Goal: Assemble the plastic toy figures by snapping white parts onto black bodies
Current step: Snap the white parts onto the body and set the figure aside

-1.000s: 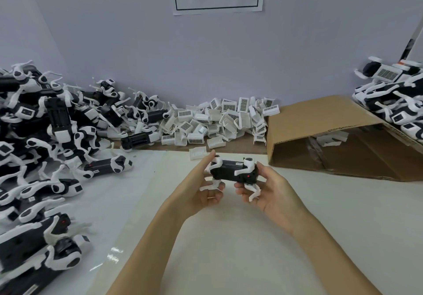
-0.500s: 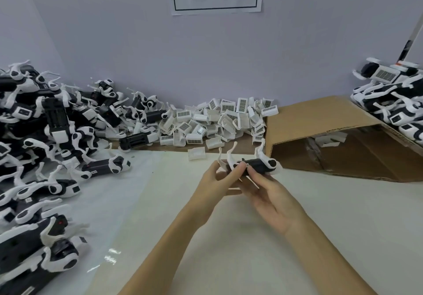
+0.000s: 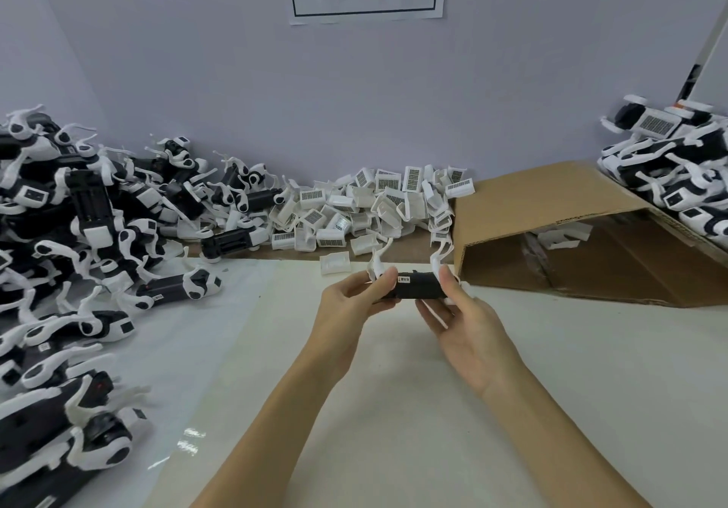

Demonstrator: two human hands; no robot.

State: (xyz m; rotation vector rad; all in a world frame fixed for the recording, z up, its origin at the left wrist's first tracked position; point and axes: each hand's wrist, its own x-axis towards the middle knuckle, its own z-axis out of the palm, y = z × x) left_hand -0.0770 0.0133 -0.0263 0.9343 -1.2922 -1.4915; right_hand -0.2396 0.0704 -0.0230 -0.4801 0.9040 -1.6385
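Note:
A black toy body with white legs (image 3: 418,286) is held above the table's middle, belly side up, its legs pointing up and away. My left hand (image 3: 351,306) grips its left end, thumb on top by a small label. My right hand (image 3: 465,320) holds the right end from below, with the thumb on the near side. A loose white cover part (image 3: 335,263) lies just beyond the hands. A heap of white barcoded cover parts (image 3: 370,208) sits by the back wall.
A large pile of black-and-white toy figures (image 3: 71,239) fills the left side. An open cardboard box (image 3: 571,232) lies on its side at the right, with more toy figures (image 3: 677,176) stacked behind it. A white mat (image 3: 394,409) covers the table.
The toy was turned over in both hands, from legs down to legs up, and now sits level with its black underside facing me. The hands have shifted slightly forward.

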